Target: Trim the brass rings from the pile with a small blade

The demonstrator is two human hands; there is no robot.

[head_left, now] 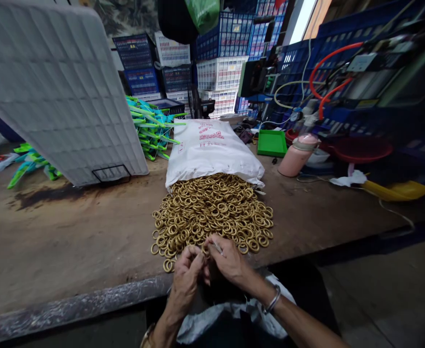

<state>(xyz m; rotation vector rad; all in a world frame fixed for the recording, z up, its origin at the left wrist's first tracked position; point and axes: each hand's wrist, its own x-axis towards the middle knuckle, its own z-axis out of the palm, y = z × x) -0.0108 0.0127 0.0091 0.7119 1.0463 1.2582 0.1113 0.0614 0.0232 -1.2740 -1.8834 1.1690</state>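
Observation:
A heap of brass-coloured rings (212, 210) spills from a white sack (210, 147) onto the worn wooden table (71, 241). At the heap's near edge my left hand (187, 280) is closed in a pinch on a ring. My right hand (229, 261), wearing a metal bracelet, is closed too and holds a thin metal piece against the rings. Both hands meet just above the table's front edge, over a grey cloth on my lap.
A white quilted panel (56, 87) leans at the left. Green and blue plastic clips (150, 125) lie behind it. A green tray (271, 143), a pink bottle (299, 154), a yellow scoop (397, 191) and stacked crates (219, 72) stand at the back and right.

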